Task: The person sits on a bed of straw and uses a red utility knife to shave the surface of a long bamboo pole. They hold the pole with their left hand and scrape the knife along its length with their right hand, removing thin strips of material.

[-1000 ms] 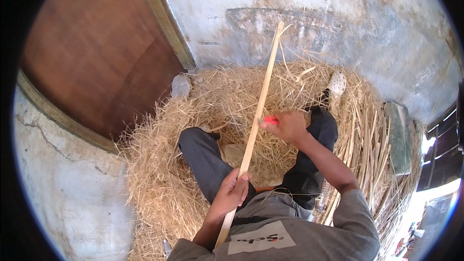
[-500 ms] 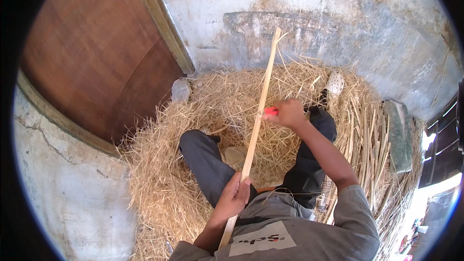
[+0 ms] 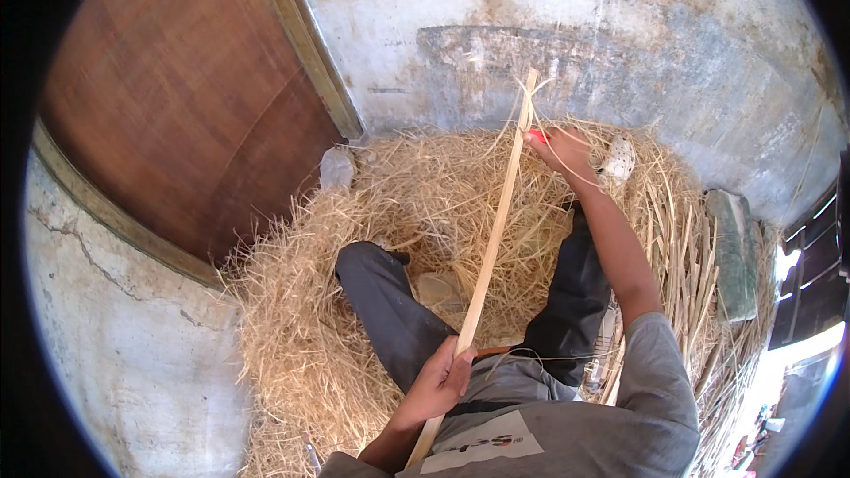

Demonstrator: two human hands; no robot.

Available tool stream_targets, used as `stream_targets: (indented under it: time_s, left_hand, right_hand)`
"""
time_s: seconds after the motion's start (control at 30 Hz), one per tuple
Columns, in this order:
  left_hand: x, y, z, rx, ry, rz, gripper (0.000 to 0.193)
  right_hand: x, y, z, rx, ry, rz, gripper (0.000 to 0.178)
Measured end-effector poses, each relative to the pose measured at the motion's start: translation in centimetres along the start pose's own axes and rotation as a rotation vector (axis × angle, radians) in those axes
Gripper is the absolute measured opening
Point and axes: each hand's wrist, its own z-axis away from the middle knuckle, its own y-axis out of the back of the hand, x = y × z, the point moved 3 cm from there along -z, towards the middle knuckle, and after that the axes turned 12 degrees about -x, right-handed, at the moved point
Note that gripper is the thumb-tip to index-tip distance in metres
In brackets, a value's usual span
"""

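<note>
A long, pale wooden strip [image 3: 496, 248] slants up from my lap, its far end raised before the wall. Low on it, my left hand [image 3: 439, 381] is closed, thumb across its face. My right hand [image 3: 565, 152] grips a red-handled cutting tool [image 3: 537, 135] against the strip near its far end; the blade cannot be made out. Thin curled shavings [image 3: 512, 119] stand off the strip around that spot, and one loops over my right wrist.
Shavings [image 3: 301, 345] cover the floor around my bent legs. Long thin sticks [image 3: 677, 257] lie at the right beside a greenish slab [image 3: 731, 252]. Ahead rises a stained wall [image 3: 620, 53], with a brown door panel [image 3: 186, 97] at the left. A pale stone [image 3: 336, 168] sits near the door's corner.
My right hand has slid with the cutting tool up and away along the strip toward its far end. More curled shavings show there. My left hand keeps its hold.
</note>
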Motion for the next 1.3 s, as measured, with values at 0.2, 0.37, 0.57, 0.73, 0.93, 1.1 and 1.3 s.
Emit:
stream_targets:
  time_s: [0.2,0.37,0.57,0.73,0.93,1.1,1.3]
  left_hand:
    - [-0.9,-0.8,0.6,-0.075,-0.017,0.043,0.015]
    - [-0.8,-0.7,0.3,-0.062,-0.015,0.057,0.016]
    - [-1.1,0.6,-0.2,0.038,0.089,0.154,0.025]
    - [0.6,1.5,-2.1,0.088,0.044,0.051,0.036]
    - [1.1,0.8,-1.9,0.097,-0.053,0.004,0.043]
    - [2.1,1.1,-1.6,0.123,-0.023,-0.037,0.045]
    - [-0.1,0.7,-1.3,0.052,-0.037,0.056,0.042]
  right_hand:
    - [4.4,0.7,-3.5,0.048,-0.154,0.030,0.081]
    - [4.5,1.0,-3.2,-0.050,-0.280,-0.072,0.090]
    - [-2.1,-1.4,3.9,-0.133,-0.118,-0.304,0.082]
    - [-8.5,-5.7,15.5,-0.063,0.423,-0.175,0.069]
    - [-9.3,-4.4,15.4,0.078,0.572,-0.108,0.067]
    - [-9.9,-3.9,13.7,0.171,0.656,-0.070,0.067]
    - [-4.8,-4.8,7.0,0.106,0.181,0.002,0.067]
